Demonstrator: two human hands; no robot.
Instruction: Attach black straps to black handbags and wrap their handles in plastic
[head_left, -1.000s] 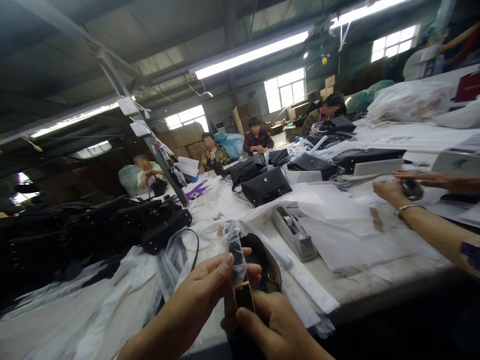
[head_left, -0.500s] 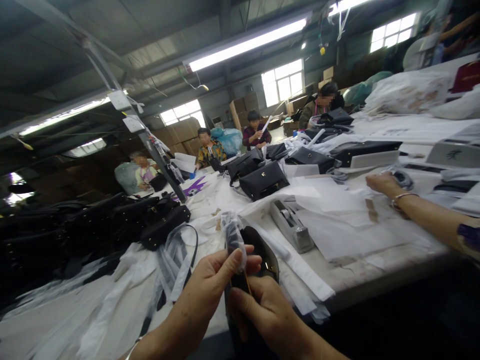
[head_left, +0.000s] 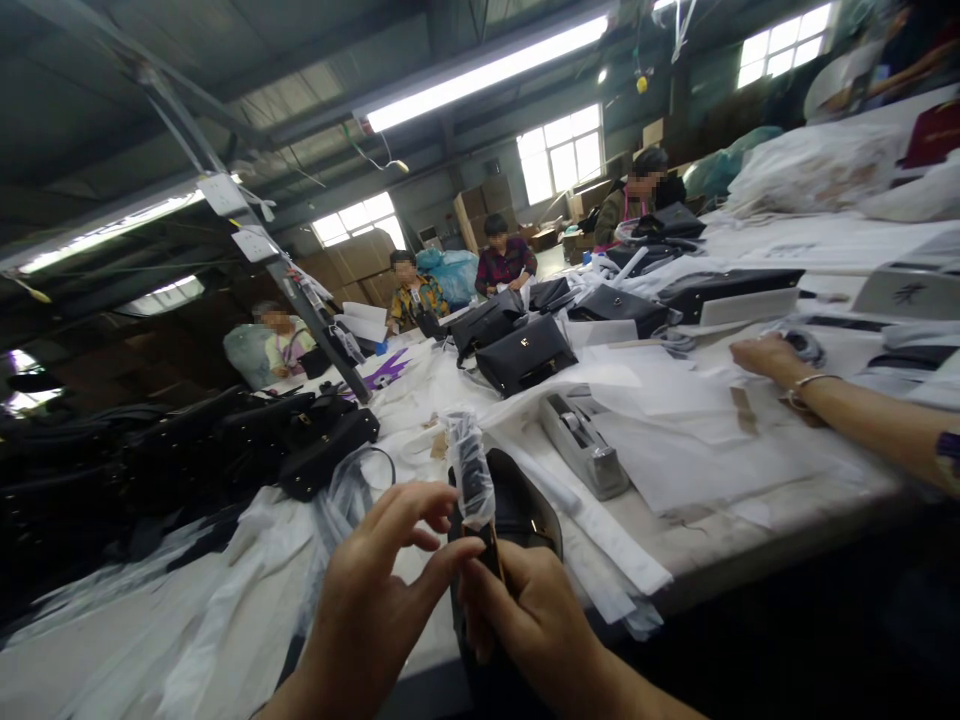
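A dark strap (head_left: 489,548) with lighter edges rises from my right hand (head_left: 536,610), whose fingers and thumb are closed around it. Clear crinkled plastic wrap (head_left: 472,470) covers the strap's upper end. My left hand (head_left: 375,580) is open beside it, fingers curved and apart from the thumb. Its thumb tip is at the strap just below the wrap; whether it touches, I cannot tell. Behind the strap lies a black handbag (head_left: 521,500) with a small gold fitting, its lower part hidden by my right hand.
A grey tape dispenser (head_left: 585,450) stands right of the handbag, near white paper strips (head_left: 600,540). Black bags (head_left: 330,450) pile up at left. Another black handbag (head_left: 525,355) sits ahead. A co-worker's arm (head_left: 847,395) reaches in from the right. Several people sit across the table.
My left hand has let go of the plastic-wrapped end and moved down and left, its fingers spreading. My right hand keeps its hold on the strap. A person across has lowered a white piece.
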